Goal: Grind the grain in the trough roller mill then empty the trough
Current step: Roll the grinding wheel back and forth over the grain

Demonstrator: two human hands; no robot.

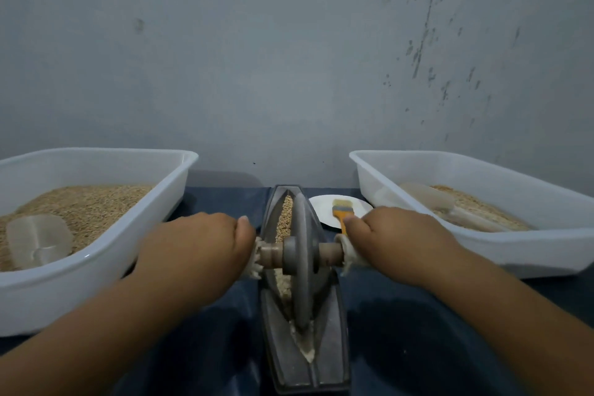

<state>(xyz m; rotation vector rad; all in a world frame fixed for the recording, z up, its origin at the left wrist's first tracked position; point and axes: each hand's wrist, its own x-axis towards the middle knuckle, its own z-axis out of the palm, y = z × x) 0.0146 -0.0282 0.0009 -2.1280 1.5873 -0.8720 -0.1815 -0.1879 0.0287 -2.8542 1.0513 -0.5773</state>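
Left hand point(199, 247) and right hand point(398, 244) gripping roller axle point(331, 252), wheel point(300, 257) in trough point(331, 347), no legible writing

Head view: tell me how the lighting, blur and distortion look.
Head view: dim, flat light with a bluish cast; the dark cloth loses detail; wide-angle bending curves the left tub and right tub outward; left hand and right hand on the roller handles look soft; grain in the trough stays fairly readable.
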